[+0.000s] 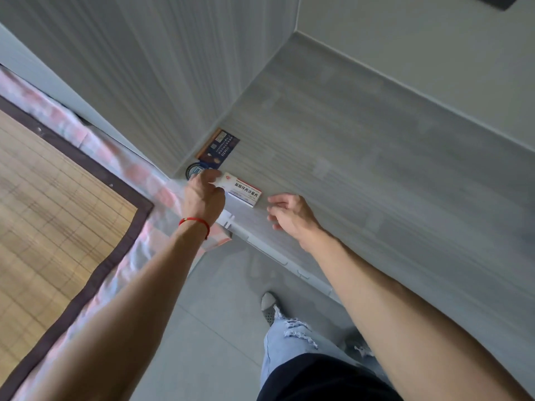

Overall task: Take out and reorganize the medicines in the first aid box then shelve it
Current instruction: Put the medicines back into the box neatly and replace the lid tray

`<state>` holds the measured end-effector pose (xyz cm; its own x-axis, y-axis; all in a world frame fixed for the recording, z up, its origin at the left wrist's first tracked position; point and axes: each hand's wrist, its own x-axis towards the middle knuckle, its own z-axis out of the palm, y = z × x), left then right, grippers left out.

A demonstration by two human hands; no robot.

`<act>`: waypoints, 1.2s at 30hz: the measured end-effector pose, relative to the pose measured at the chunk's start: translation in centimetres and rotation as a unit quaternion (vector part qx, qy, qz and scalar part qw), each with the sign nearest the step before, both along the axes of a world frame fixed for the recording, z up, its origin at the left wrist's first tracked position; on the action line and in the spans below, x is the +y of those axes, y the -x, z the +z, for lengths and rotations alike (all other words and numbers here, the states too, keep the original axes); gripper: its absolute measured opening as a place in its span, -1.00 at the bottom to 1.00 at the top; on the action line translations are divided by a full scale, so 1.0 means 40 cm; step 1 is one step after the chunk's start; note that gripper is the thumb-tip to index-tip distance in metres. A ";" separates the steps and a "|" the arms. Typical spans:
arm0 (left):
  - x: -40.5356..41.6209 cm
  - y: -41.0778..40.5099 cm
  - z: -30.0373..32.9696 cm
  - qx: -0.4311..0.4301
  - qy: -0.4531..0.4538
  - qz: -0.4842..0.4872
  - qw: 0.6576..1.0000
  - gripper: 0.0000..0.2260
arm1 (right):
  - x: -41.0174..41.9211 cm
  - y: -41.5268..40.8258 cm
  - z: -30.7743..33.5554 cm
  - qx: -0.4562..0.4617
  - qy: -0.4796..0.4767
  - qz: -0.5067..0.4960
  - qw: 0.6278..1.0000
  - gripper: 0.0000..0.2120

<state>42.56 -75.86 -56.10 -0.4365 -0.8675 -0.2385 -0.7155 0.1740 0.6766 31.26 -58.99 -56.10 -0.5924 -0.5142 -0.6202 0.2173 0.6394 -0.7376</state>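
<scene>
Head view: a person stands at a grey wood-grain bench (362, 146) set into a corner beside a bed (95, 146). The left hand (204, 195), a red string bracelet (194, 222) at its wrist, pinches one end of a white medicine box (243, 192) with red and blue bands and printed characters. The box lies near the bench's front edge, close to the left corner, and whether it rests flat on the surface or is slightly lifted cannot be told. The right hand (291, 214) hovers open just beside the box's other end, fingers loosely curled, touching nothing. Further back along the bench's left edge, against the wall panel, a dark blue packet (220, 149) lies flat, with a round dark item (194, 170) partly hidden behind the left hand. A woven mat (49, 204) with a dark border covers the bed. Ripped light jeans (289, 342) and one foot show over the grey floor (202, 328) below
</scene>
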 end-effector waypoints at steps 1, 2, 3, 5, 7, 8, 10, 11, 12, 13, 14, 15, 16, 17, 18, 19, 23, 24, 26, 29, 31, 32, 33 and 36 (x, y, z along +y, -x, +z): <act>0.033 0.006 0.024 0.021 0.026 -0.012 0.999 -0.60 | 0.027 0.008 0.007 0.013 0.010 0.000 1.000 -0.81; 0.073 0.015 0.048 0.042 0.036 -0.023 0.998 -0.62 | 0.058 0.017 0.016 0.030 0.019 0.001 0.999 -0.81; 0.118 0.026 0.071 0.061 0.036 -0.033 0.997 -0.64 | 0.092 0.026 0.026 0.048 0.027 0.003 0.998 -0.82; 0.215 0.049 0.112 0.083 0.028 -0.058 0.994 -0.63 | 0.165 0.046 0.054 0.082 0.039 0.005 0.996 -0.83; 0.311 0.076 0.144 0.097 0.027 -0.096 0.990 -0.62 | 0.246 0.064 0.091 0.116 0.042 -0.002 0.992 -0.84; 0.356 0.093 0.159 0.111 0.024 -0.121 0.986 -0.62 | 0.289 0.071 0.113 0.132 0.046 -0.012 0.990 -0.83; 0.445 0.141 0.186 0.140 0.011 -0.173 0.975 -0.64 | 0.378 0.087 0.159 0.163 0.058 -0.045 0.984 -0.80; 0.489 0.166 0.200 0.149 0.001 -0.193 0.970 -0.65 | 0.423 0.094 0.180 0.177 0.063 -0.062 0.980 -0.79; 0.535 0.192 0.213 0.154 -0.007 -0.211 0.965 -0.68 | 0.469 0.102 0.201 0.189 0.069 -0.079 0.976 -0.79; 0.583 0.221 0.224 0.154 -0.010 -0.230 0.961 -0.70 | 0.518 0.114 0.219 0.202 0.074 -0.097 0.972 -0.79; 0.633 0.247 0.234 0.152 -0.011 -0.249 0.956 -0.72 | 0.569 0.127 0.234 0.215 0.075 -0.114 0.967 -0.79; 0.685 0.272 0.245 0.153 -0.012 -0.270 0.951 -0.73 | 0.621 0.140 0.247 0.226 0.074 -0.129 0.963 -0.80; 0.742 0.298 0.257 0.155 -0.012 -0.294 0.943 -0.73 | 0.678 0.153 0.258 0.238 0.073 -0.144 0.958 -0.80; 0.798 0.322 0.267 0.156 -0.009 -0.318 0.935 -0.73 | 0.734 0.166 0.267 0.248 0.074 -0.158 0.953 -0.80; 0.856 0.345 0.276 0.158 -0.005 -0.339 0.928 -0.73 | 0.791 0.179 0.274 0.257 0.076 -0.171 0.948 -0.81; 0.918 0.367 0.286 0.161 0.000 -0.357 0.920 -0.72 | 0.853 0.193 0.280 0.267 0.078 -0.183 0.943 -0.81; 1.195 0.455 0.310 0.183 -0.006 -0.412 0.893 -0.72 | 1.131 0.243 0.304 0.308 0.089 -0.228 0.919 -0.78; 1.266 0.477 0.311 0.187 -0.011 -0.421 0.888 -0.72 | 1.202 0.252 0.308 0.314 0.089 -0.237 0.915 -0.78; 1.409 0.520 0.305 0.187 -0.028 -0.433 0.882 -0.76 | 1.338 0.268 0.311 0.323 0.082 -0.242 0.911 -0.80; 1.603 0.575 0.289 0.172 -0.049 -0.447 0.876 -0.78 | 1.510 0.297 0.303 0.323 0.055 -0.239 0.914 -0.79; 1.702 0.599 0.278 0.151 -0.048 -0.464 0.871 -0.76 | 1.602 0.317 0.297 0.316 0.042 -0.255 0.913 -0.77; 1.739 0.609 0.274 0.132 -0.044 -0.478 0.867 -0.75 | 1.644 0.329 0.292 0.315 0.035 -0.265 0.911 -0.78; 1.767 0.620 0.269 0.111 -0.038 -0.493 0.862 -0.74 | 1.683 0.340 0.286 0.318 0.026 -0.276 0.907 -0.79; 1.807 0.650 0.253 0.053 -0.011 -0.536 0.842 -0.70 | 1.799 0.364 0.257 0.332 -0.009 -0.345 0.878 -0.83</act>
<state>16.54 -3.56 -45.99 -0.9862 0.0435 -0.1600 -0.0904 0.6677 0.7389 16.70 12.95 -45.83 -0.9930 0.1156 -0.0243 0.0831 0.5378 -0.8390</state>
